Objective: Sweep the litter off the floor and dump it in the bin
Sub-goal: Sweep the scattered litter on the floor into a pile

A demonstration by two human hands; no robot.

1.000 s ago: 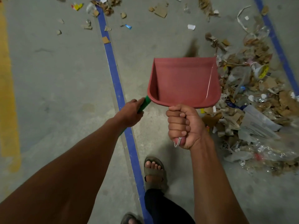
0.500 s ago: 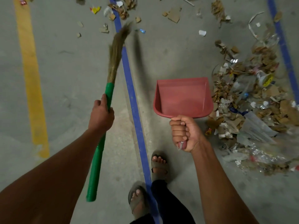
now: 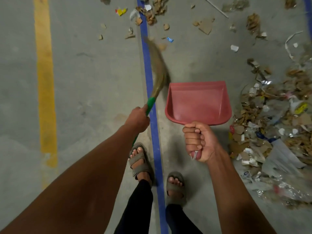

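Note:
My right hand (image 3: pixel 199 141) grips the handle of a red dustpan (image 3: pixel 197 103), which hangs empty above the floor with its mouth pointing away from me. My left hand (image 3: pixel 137 119) holds a broom (image 3: pixel 157 68) by its green handle; the straw bristles are blurred and curve up over the blue floor line, just left of the dustpan. A large heap of litter (image 3: pixel 273 125), cardboard scraps, plastic film and paper, lies on the floor to the right of the dustpan. More scattered litter (image 3: pixel 152 14) lies farther ahead. No bin is in view.
The floor is grey concrete with a blue line (image 3: pixel 152 115) running between my sandalled feet (image 3: pixel 140 161) and a yellow line (image 3: pixel 45 81) at the left. A second blue line (image 3: pixel 308 7) shows at the top right corner.
The broom has swung from the left of the blue line to the right, its bristles now beside the dustpan. My left foot has stepped forward. The dustpan stays in my right hand.

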